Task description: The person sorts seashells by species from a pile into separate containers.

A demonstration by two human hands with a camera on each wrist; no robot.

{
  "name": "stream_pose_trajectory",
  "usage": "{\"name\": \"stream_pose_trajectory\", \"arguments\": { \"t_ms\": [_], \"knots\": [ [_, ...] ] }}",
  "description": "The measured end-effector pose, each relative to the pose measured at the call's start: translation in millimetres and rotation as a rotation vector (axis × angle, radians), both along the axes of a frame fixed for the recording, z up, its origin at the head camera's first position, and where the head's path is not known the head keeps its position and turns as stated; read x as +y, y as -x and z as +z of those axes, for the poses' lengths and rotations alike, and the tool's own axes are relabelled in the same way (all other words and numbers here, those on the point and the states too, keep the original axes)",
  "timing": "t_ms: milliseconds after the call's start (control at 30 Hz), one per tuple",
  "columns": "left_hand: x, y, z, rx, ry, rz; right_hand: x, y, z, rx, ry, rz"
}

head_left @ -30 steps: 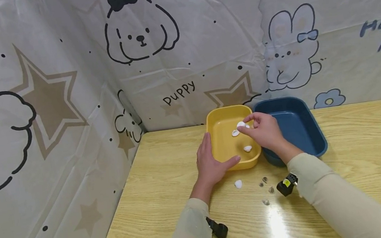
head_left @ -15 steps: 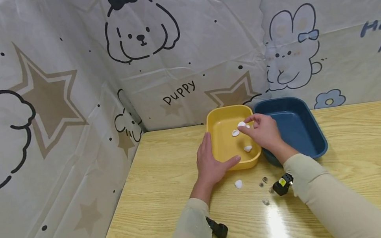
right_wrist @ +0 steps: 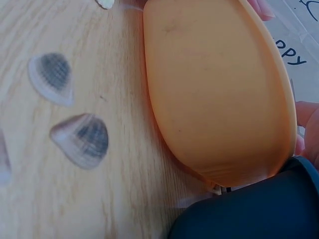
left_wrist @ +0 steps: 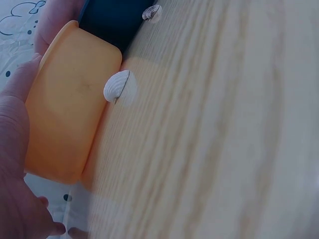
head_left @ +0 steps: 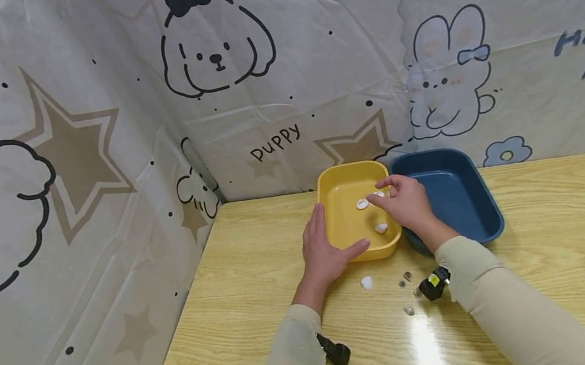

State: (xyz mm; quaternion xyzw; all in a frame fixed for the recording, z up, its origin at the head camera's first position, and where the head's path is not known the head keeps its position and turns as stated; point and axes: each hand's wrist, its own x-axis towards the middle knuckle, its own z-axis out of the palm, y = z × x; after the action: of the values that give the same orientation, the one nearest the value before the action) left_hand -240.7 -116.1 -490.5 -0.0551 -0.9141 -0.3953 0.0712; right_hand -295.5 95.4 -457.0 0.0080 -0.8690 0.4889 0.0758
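Observation:
My left hand point(head_left: 326, 254) grips the near left corner of a yellow plastic tub point(head_left: 343, 222), thumb on its front rim and fingers along its left wall. Over the tub's right side is my right hand point(head_left: 407, 202); thumb and forefinger stand apart with nothing showing between them. Below it on the tub's floor lie a white seashell point(head_left: 362, 204), a partly covered one point(head_left: 378, 194) and a third white shell point(head_left: 381, 228) nearer the front. In the right wrist view, only fingertips point(right_wrist: 310, 127) show beyond the tub's rim.
A dark blue tub point(head_left: 450, 199) stands against the yellow tub's right side. In front lie a ribbed white shell point(left_wrist: 117, 85) and several grey shells point(right_wrist: 82, 139) on the wooden table point(head_left: 248, 310). A printed cloth point(head_left: 262, 113) hangs behind.
My right thumb and forefinger have let go of the white shell they pinched over the yellow tub; it no longer shows between them. My left hand stays in place.

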Motion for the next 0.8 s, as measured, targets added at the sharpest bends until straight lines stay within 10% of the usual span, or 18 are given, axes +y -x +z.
{"name": "stream_pose_trajectory", "arguments": {
  "t_ms": [800],
  "knots": [
    [0.2,0.3,-0.9,-0.002,0.006,0.0,0.2,-11.6,12.9,0.096,0.009,0.014]
  ]
}}
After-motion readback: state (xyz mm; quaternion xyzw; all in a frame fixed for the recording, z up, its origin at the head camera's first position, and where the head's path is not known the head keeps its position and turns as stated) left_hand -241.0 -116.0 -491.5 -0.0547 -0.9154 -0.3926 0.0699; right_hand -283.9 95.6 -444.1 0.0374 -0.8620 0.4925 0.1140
